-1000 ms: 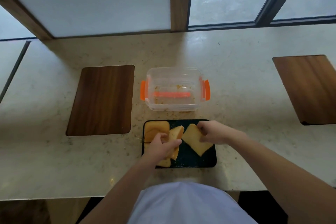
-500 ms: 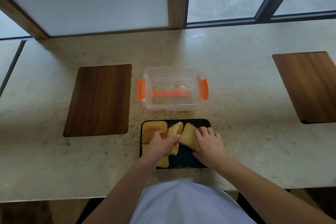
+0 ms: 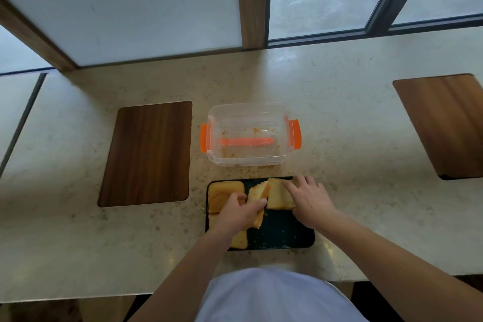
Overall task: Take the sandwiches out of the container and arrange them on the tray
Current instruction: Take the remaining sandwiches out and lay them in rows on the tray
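A clear plastic container (image 3: 248, 112) with orange side clips sits on the counter, holding only crumbs and an orange utensil. Just in front of it lies a black tray (image 3: 285, 232) with several yellow sandwich pieces. One piece (image 3: 222, 192) lies flat at the tray's back left. My left hand (image 3: 236, 213) grips a tilted piece (image 3: 258, 195) in the tray's middle. My right hand (image 3: 309, 198) rests on another piece (image 3: 278, 196) at the tray's back, pressing it next to the tilted one. A further piece (image 3: 239, 240) shows below my left hand.
A dark wooden board (image 3: 147, 151) is set into the counter left of the container. Another wooden board (image 3: 444, 123) lies at the far right. Crumbs are scattered between container and tray. A window frame runs along the counter's back edge.
My right hand has slid its sandwich piece from the tray's middle right up to the back, against the tilted piece. My left hand has kept its hold.
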